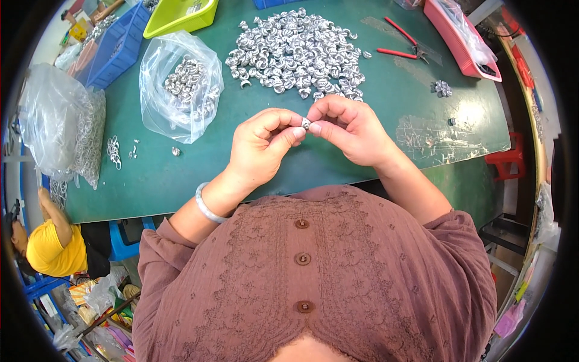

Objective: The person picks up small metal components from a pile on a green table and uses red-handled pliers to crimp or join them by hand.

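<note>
Between my fingertips, above the green table (199, 181), is a small silver metal piece (306, 123), mostly covered by the fingers. My left hand (256, 145) pinches it from one side with thumb and forefinger. From the other side, the thumb and fingers of my right hand (359, 133) close on it too. Just beyond both hands spreads a large pile of small curved silver metal pieces (295, 51). To its left stands an open clear plastic bag (211, 78) with similar pieces inside. One loose silver piece (176, 151) lies left of my left hand.
Red-handled pliers (398, 53) lie at the far right, near a pink basket (439, 27) and a small metal cluster (441, 88). Silver rings (113, 152) lie beside a full plastic bag (90, 139) at left. Blue (120, 51) and green (172, 24) bins stand behind. A person in yellow (57, 247) sits left.
</note>
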Action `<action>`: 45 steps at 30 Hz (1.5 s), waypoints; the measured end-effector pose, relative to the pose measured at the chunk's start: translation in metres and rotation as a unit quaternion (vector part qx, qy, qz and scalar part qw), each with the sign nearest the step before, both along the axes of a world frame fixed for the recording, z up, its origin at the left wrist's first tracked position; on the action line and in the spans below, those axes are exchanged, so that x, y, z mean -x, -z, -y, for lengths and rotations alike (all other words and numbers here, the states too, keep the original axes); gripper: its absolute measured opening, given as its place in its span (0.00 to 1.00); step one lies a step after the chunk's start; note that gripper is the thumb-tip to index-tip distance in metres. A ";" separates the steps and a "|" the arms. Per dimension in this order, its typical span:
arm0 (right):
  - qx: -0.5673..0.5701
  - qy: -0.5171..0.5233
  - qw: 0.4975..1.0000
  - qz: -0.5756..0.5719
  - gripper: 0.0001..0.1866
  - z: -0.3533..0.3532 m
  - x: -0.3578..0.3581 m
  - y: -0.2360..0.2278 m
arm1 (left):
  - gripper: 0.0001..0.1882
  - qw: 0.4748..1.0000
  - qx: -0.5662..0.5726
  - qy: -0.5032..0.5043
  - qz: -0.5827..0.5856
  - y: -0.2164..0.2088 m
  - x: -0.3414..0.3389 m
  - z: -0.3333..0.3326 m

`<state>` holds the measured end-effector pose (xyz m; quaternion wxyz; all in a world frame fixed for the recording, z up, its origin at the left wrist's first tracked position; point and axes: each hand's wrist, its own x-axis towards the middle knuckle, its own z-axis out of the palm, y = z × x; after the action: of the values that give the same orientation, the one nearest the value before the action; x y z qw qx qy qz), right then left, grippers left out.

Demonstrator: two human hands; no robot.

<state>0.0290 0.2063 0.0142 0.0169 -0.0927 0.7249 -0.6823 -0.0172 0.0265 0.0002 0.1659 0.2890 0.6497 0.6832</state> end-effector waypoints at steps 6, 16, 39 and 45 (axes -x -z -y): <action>0.065 -0.008 0.997 0.042 0.03 0.001 0.001 0.004 | 0.07 0.991 -0.044 -0.001 0.125 -0.001 -0.002 -0.004; 0.107 0.039 0.993 0.024 0.06 0.005 0.000 0.010 | 0.06 0.960 -0.017 -0.017 0.280 -0.008 0.003 -0.005; 0.043 0.051 0.997 0.034 0.09 0.000 -0.001 0.013 | 0.08 0.876 -0.093 0.037 0.473 -0.010 0.004 -0.006; 0.051 0.045 0.996 0.050 0.08 -0.001 0.001 0.015 | 0.08 0.860 -0.108 0.057 0.495 -0.010 0.004 -0.006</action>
<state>0.0284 0.2074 -0.0011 0.0175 -0.0259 0.6909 -0.7223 -0.0207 0.0325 0.0100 0.4722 -0.0342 0.3861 0.7917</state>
